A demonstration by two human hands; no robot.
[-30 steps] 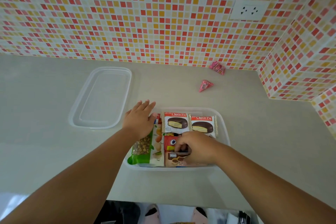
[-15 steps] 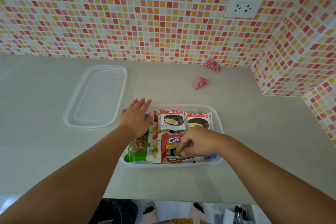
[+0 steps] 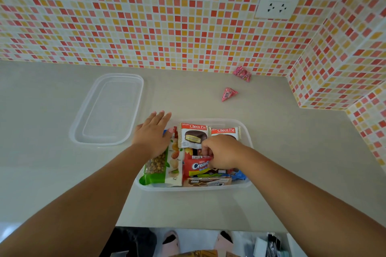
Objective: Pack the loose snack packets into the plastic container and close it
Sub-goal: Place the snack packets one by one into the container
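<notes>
A clear plastic container point(image 3: 248, 131) sits on the counter, full of snack packets. Two Choco Pie packets point(image 3: 193, 133) lie at its far side, a green nut bag point(image 3: 158, 168) on the left and a brown packet point(image 3: 208, 181) at the front. My left hand point(image 3: 152, 133) lies flat and open over the container's left edge and the nut bag. My right hand point(image 3: 222, 153) is inside the container, fingers curled on the top of a red cream biscuit packet point(image 3: 197, 166). The clear lid point(image 3: 108, 110) lies to the left. Two pink packets point(image 3: 228, 94) point(image 3: 242, 73) lie loose behind.
A tiled wall runs along the back, with a white socket point(image 3: 276, 7). A tiled corner point(image 3: 334, 81) juts out at the right. The counter's front edge point(image 3: 188, 227) is close to me, with slippered feet below it.
My right hand has moved from the front of the container toward its middle and now grips the red packet's top. My left hand has stayed at the left edge.
</notes>
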